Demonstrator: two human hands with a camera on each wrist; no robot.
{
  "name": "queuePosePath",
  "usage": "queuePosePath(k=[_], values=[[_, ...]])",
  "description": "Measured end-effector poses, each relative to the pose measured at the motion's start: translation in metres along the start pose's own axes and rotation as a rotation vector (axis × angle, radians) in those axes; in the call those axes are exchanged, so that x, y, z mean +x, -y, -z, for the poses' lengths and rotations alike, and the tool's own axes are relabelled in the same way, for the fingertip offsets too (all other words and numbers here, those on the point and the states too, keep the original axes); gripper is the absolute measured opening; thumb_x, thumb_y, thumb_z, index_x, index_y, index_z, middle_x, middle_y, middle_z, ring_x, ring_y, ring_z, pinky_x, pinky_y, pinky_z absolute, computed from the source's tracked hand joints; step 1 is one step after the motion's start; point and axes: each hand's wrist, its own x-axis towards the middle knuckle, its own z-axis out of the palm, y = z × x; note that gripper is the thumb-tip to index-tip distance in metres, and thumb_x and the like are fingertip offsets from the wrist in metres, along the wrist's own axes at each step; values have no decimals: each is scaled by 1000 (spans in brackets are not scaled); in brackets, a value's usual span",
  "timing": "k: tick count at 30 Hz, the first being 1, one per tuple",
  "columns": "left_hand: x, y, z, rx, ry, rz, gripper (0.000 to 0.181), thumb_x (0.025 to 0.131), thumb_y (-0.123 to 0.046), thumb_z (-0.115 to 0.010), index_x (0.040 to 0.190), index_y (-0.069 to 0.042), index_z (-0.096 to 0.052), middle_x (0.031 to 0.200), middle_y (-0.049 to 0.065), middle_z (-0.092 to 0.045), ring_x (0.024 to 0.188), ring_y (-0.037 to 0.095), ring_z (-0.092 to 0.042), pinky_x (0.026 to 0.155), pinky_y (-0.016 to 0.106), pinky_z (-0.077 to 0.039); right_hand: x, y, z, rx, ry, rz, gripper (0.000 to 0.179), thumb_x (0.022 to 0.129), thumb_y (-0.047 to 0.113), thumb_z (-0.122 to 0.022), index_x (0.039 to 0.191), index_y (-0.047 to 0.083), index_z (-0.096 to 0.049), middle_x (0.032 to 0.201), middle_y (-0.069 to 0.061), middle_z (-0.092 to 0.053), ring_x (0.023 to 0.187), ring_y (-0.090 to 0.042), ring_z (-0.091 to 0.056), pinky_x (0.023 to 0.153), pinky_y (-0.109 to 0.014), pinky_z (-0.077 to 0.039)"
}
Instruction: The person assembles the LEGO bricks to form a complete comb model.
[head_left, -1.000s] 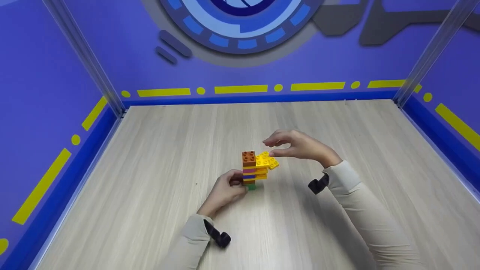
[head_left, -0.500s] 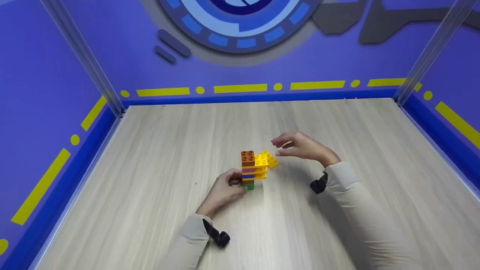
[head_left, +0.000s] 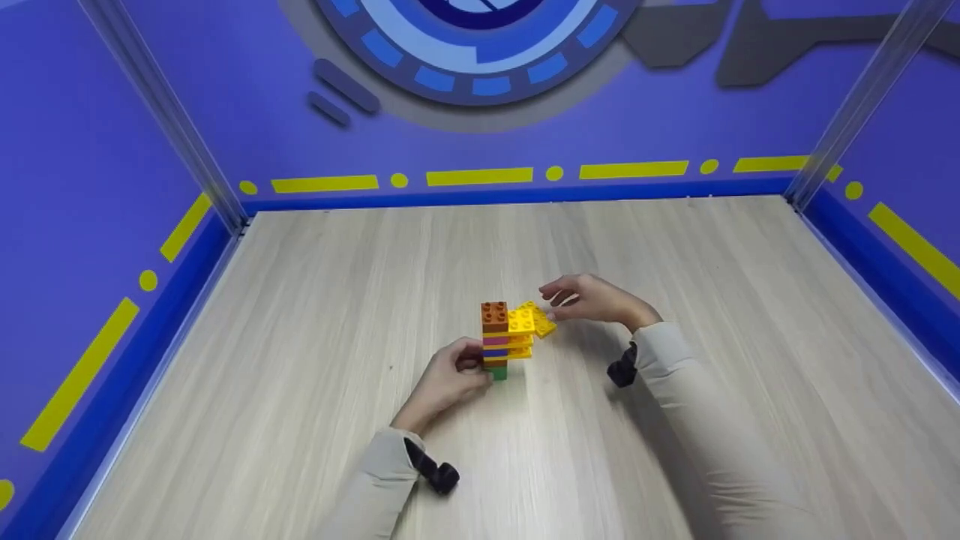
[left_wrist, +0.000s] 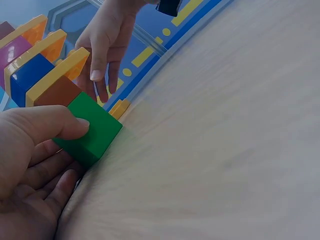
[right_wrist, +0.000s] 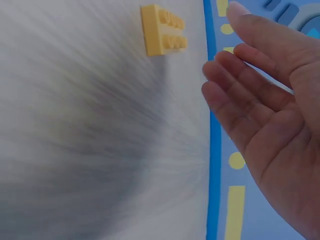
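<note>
A tower of toy building bricks stands upright mid-table, a brown brick (head_left: 494, 316) on top and a green brick (left_wrist: 97, 132) at its foot. Between them are pink, blue and brown bricks, with several yellow plates (head_left: 520, 321) jutting out to the right. My left hand (head_left: 448, 381) grips the tower low down, its thumb against the green brick in the left wrist view. Beside the tower, a loose yellow plate (right_wrist: 155, 31) lies studs up on the table. Above and behind it hovers my right hand (right_wrist: 280, 110), fingers loosely bent, holding nothing.
The wooden table (head_left: 337, 300) is bounded by a blue-purple back wall (head_left: 480, 142) and side walls with yellow markings. Metal posts (head_left: 180, 142) rise at the rear corners. A black wrist strap with its camera (head_left: 442, 478) is on each sleeve.
My right hand first drew off to the right from the tower's yellow plates, then came lower, towards the loose yellow plate. The left hand keeps its grip; the tower stays in place.
</note>
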Motion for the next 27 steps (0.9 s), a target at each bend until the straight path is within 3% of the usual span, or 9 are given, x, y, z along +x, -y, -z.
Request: queuePosePath(k=[3, 9, 13, 19, 27], values=[[-1, -2, 0, -3, -1, 2, 40, 79, 3, -67, 117, 4, -58, 118, 19, -61, 109, 31, -60, 100, 45, -47, 3, 0, -3, -9, 21, -22, 50, 89, 17, -68, 132, -1, -54, 127, -19, -61, 114, -32, -60, 95, -44, -51], [10, 23, -2, -17, -7, 4, 42, 79, 1, -69, 120, 1, -58, 120, 17, -61, 109, 28, -60, 99, 42, -48, 10, -2, -10, -49, 38, -97, 57, 86, 27, -72, 134, 2, -54, 123, -14, -63, 112, -28, -59, 98, -43, -49], [13, 30, -2, -21, -7, 1, 42, 79, -2, -70, 119, -1, -58, 119, 15, -62, 109, 24, -60, 98, 37, -49, 14, -3, -15, -53, 38, -164, 61, 84, 32, -74, 135, 6, -54, 121, -10, -63, 109, -25, -58, 100, -41, -48], [12, 30, -2, -25, -6, 14, 41, 78, -4, -70, 118, -4, -60, 118, 12, -63, 108, 21, -61, 98, 33, -50, 17, -3, -18, -45, 43, -178, 63, 84, 29, -74, 136, 2, -52, 122, -14, -63, 109, -26, -58, 100, -42, -48], [12, 28, -3, -22, -13, 13, 41, 79, 0, -69, 119, -1, -59, 118, 15, -63, 109, 24, -60, 99, 38, -49, 20, -4, -25, -60, 24, -145, 58, 82, 21, -75, 132, 0, -55, 113, -14, -59, 102, -24, -56, 93, -38, -49]])
